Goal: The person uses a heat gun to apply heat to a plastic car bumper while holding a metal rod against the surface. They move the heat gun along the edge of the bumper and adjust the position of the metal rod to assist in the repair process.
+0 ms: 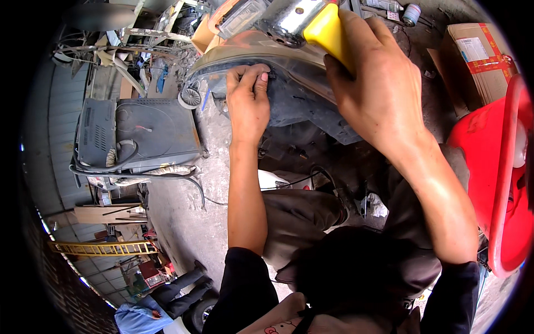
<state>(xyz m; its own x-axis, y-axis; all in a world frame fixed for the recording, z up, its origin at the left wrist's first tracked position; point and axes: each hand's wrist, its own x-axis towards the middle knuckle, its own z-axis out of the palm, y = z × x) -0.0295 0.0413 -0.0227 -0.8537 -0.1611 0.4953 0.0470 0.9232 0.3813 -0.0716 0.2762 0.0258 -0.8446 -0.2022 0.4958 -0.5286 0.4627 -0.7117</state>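
My right hand [378, 94] is wrapped round the yellow handle [328, 36] of a tool with a shiny metal barrel [283, 16] at the top, held above a large curved part [306, 67] with a translucent, yellowish cover and a dark plastic body [317, 111]. On the near rim of that part, my left hand [247, 106] has its fingers curled and pressed together. What, if anything, they pinch there is hidden. The barrel's tip is partly out of view.
A dark metal appliance [158, 133] with hoses lies at left, near a small grey wheel [190, 97]. A red plastic tub [481, 161] and cardboard box [467, 72] stand at right. Another person [144, 314] in blue is at lower left, near a yellow ladder [103, 249]. Clutter fills the upper left.
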